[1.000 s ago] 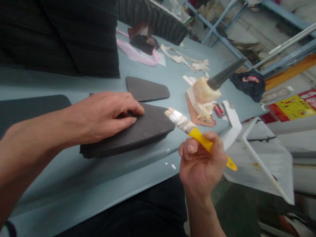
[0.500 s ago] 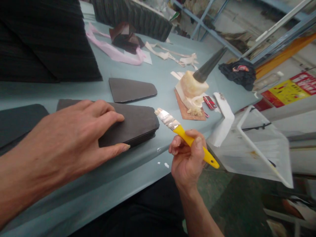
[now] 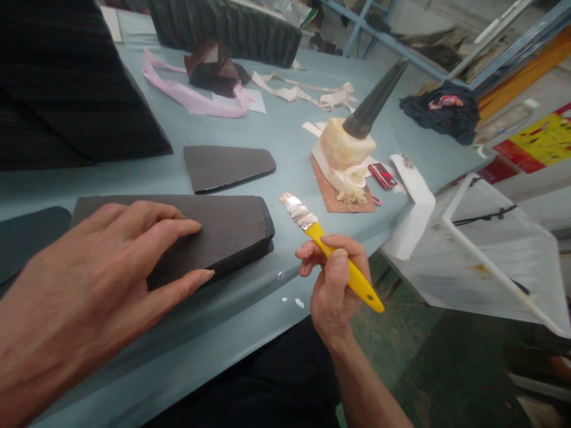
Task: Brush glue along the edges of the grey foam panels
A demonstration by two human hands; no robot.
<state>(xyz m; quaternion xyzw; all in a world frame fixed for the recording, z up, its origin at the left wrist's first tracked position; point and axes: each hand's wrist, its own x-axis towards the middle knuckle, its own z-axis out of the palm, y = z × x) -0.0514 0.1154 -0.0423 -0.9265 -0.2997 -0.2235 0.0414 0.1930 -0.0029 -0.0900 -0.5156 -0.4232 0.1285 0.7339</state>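
My left hand (image 3: pixel 111 267) rests with fingers apart on a stack of dark grey tapered pieces (image 3: pixel 227 226). Its thumb lies along the stack's near edge. In my right hand (image 3: pixel 336 273) is a brush with a yellow handle (image 3: pixel 359 285); its whitish bristle end points up and left, just right of the stack's narrow end. A single grey tapered piece (image 3: pixel 229 166) lies flat behind the stack. Farther right, a dark cone (image 3: pixel 375 101) stands tilted on a cream-coloured block (image 3: pixel 345 145), which sits on a brown sheet (image 3: pixel 323 187).
Tall black stacks (image 3: pixel 66 83) rise at the upper left. Pink strip (image 3: pixel 191 101), pale strips (image 3: pixel 294 92) and a black cloth (image 3: pixel 441 113) lie farther back. A red box (image 3: pixel 382 176) is beside the cone. At right is a translucent bin (image 3: pixel 499 261).
The view has shifted slightly, so the table items sit in different places. My left hand shows farther left on the stack. The brush remains in my right hand near the stack's end.
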